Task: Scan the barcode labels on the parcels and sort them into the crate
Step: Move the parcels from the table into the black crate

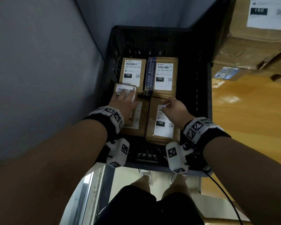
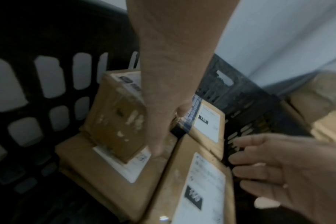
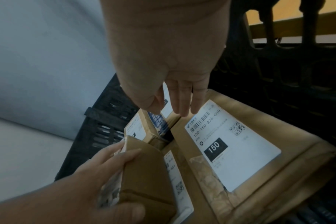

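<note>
A black slotted crate holds several flat brown parcels, labels up: back left, back right, front left, front right. My left hand grips a small brown parcel that stands tilted on the front-left parcel, fingers over its label, thumb on its side. In the left wrist view the small parcel leans on its lower edge. My right hand hovers over the front-right parcel with fingers straight, holding nothing.
A grey wall runs close along the crate's left side. Large cardboard boxes are stacked at the back right on a yellow surface. A bare strip of crate floor lies right of the parcels. A black cable hangs from my right wrist.
</note>
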Demonstrator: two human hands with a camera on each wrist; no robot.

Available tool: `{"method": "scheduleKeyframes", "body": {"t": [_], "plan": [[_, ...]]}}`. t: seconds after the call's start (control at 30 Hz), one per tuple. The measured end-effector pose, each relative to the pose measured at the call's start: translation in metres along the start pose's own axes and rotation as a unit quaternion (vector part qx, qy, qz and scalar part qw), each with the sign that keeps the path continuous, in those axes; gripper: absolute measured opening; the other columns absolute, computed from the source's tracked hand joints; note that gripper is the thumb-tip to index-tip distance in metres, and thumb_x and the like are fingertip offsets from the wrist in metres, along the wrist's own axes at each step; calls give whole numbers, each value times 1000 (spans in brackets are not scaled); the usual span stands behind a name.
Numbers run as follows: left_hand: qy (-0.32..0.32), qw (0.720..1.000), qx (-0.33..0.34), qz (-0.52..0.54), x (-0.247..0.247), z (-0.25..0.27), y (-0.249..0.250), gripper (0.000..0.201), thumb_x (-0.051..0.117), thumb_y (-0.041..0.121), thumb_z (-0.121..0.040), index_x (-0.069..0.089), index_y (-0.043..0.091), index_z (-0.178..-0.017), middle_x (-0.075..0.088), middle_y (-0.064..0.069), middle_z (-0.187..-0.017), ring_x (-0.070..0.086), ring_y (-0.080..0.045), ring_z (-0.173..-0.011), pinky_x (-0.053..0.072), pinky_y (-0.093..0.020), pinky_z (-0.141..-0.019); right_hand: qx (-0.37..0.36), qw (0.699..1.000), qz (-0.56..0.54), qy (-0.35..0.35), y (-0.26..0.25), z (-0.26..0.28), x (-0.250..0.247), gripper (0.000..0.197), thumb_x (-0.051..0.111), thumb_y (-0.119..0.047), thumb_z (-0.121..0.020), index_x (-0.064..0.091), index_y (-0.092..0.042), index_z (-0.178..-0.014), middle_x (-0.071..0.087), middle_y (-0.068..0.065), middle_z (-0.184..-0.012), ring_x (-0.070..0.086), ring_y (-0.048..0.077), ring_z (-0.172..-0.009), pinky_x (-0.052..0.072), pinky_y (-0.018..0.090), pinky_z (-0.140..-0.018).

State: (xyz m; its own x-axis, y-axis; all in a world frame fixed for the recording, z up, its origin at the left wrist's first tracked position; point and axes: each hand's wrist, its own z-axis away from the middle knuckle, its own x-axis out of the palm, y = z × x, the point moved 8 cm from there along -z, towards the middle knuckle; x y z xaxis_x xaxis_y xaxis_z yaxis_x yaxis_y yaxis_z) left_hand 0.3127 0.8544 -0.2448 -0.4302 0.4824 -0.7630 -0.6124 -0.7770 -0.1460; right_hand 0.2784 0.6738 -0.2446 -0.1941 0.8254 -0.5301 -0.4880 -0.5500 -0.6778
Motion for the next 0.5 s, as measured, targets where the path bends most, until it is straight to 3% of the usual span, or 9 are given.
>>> {"method": "scheduleKeyframes", "body": {"t": [0.1, 0.2, 0.37, 0.5], "plan": [[50, 997, -10, 63, -20, 2, 1, 68, 55, 57, -85, 36, 27, -142, 21, -10, -157, 20, -31, -142, 18, -48, -114, -4, 1000, -7, 7, -3, -2, -6, 24, 53, -15, -94, 57, -9, -116, 53, -5, -78, 49, 8, -62, 37, 20, -51], [112, 989, -15, 100, -47, 7, 0, 53, 46, 48, -93, 45, 16, -134, 47, -11, -140, 36, -29, -132, 27, -44, -109, -12, 1000, -2, 15, -9, 0, -20, 23, 54, -15, -93, 59, -11, -115, 59, 1, -91, 56, 15, -75, 43, 24, -60], [143, 979, -35, 138, -92, 8, 5, 45, 43, 43, -96, 49, 11, -128, 53, -13, -127, 42, -31, -123, 36, -40, -99, -25, 998, -34, 40, -20, 5, -62, 14, 49, -12, -96, 57, -16, -107, 59, 1, -85, 58, 17, -71, 47, 21, -56], [171, 968, -41, 178, -145, 3, 23, 44, 42, 41, -97, 49, 12, -129, 56, -15, -125, 46, -32, -119, 41, -38, -91, -55, 994, -48, 82, -31, 15, -121, 12, 52, -9, -93, 58, -17, -100, 68, 12, -95, 66, 27, -87, 56, 40, -78]]}}
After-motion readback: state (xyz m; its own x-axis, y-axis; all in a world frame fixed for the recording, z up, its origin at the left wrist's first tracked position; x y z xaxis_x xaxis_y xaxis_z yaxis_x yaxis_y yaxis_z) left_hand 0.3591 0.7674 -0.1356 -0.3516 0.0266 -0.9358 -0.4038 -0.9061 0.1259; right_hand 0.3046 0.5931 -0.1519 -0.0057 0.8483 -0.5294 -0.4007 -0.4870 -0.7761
